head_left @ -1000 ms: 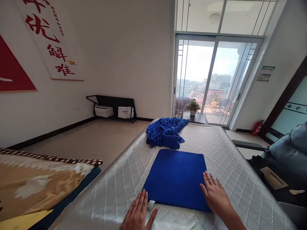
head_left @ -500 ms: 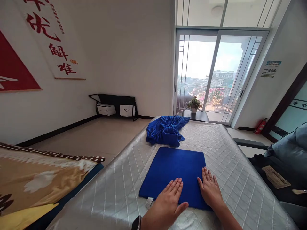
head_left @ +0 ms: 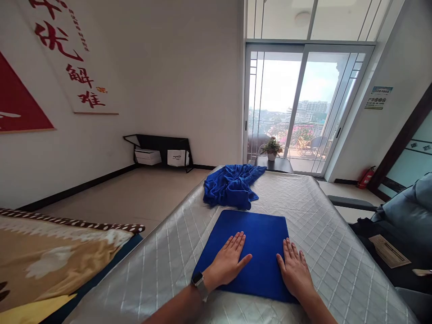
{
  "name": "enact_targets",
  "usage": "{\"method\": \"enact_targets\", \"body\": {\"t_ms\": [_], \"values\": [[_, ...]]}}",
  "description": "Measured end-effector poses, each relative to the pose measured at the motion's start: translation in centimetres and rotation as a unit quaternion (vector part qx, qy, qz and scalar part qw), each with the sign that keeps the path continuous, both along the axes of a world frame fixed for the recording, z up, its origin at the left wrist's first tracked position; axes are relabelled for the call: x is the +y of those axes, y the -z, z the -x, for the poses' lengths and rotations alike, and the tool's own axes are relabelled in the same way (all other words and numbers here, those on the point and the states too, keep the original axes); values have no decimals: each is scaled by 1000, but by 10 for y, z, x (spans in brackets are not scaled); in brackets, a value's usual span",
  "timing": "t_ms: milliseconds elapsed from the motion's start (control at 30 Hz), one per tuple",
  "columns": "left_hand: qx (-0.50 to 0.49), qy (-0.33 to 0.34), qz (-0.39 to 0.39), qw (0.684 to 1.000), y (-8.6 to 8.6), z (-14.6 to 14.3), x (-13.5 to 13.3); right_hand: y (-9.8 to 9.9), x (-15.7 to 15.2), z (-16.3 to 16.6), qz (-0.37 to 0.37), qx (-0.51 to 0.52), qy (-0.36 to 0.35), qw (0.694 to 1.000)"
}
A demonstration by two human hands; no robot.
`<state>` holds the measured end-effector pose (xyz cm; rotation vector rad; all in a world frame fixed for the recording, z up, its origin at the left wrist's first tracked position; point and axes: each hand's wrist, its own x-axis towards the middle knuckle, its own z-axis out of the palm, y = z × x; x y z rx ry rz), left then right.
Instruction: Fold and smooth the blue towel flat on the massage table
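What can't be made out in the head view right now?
All in the head view:
- Flat blue cloth: parts beneath the left hand and right hand are covered.
- Both palms: turned down, hidden by the hands' backs.
- Crumpled blue cloth: its own folds hide its full outline.
- Red banner: cut off by the left picture edge.
- Wall notice: small print too tiny to read.

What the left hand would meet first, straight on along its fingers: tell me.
Past the flat blue cloth under the left hand, it would likely reach the silver quilted cover; the crumpled blue cloth seems to lie left of its line.
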<state>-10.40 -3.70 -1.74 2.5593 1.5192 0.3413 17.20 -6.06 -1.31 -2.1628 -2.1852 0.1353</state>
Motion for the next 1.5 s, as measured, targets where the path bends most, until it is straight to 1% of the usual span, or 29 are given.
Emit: {"method": "enact_targets", "body": {"t_ms": [67, 133, 233, 400, 533, 667, 767, 833, 900, 1000, 1100, 1167, 1233, 1300, 1400, 1467, 1500], "values": [[9, -56, 7, 998, 0, 29, 0, 2, 1, 0, 0, 5, 3, 1000], [16, -102, 11, 995, 0, 51, 0, 3, 1, -1, 2, 2, 3, 1000], [20, -126, 11, 992, 2, 68, -1, 6, 2, -1, 3, -9, 0, 1000], [14, -120, -20, 992, 12, 69, 1, 7, 2, -2, 2, -12, 1, 1000], [14, -124, -21, 992, 17, 69, 3, 2, 3, -4, 15, -32, -4, 999], [9, -117, -39, 992, 19, 70, 4, -14, 15, -4, 36, -54, -16, 998], [7, -117, -41, 992, 18, 69, 3, -29, 35, 0, 30, -59, -11, 998], [10, -120, -32, 992, 15, 68, 1, -34, 50, 4, 22, -57, -8, 998], [13, -126, -25, 992, 12, 67, 0, -31, 62, 6, 16, -46, -1, 999], [22, -134, -13, 991, 8, 67, -1, -18, 72, 6, 8, -23, 12, 1000], [45, -154, -7, 987, 1, 64, 0, -6, 75, 3, 6, -10, 16, 1000], [52, -170, -18, 984, -5, 54, 2, -2, 76, 2, 5, -5, 17, 1000], [47, -153, -25, 987, -11, 32, 7, -2, 76, 2, 3, 2, 18, 1000], [33, -91, -18, 995, -14, -1, 13, -3, 76, 2, 2, 4, 17, 1000], [-11, 27, -21, 999, -13, -62, 25, -5, 75, 2, 2, -4, 10, 1000], [-38, 79, -28, 996, -10, -96, 34, -5, 74, 1, 4, -13, -3, 1000], [-45, 90, -28, 994, -8, -109, 39, -5, 74, 0, 6, -17, -9, 1000]]}}
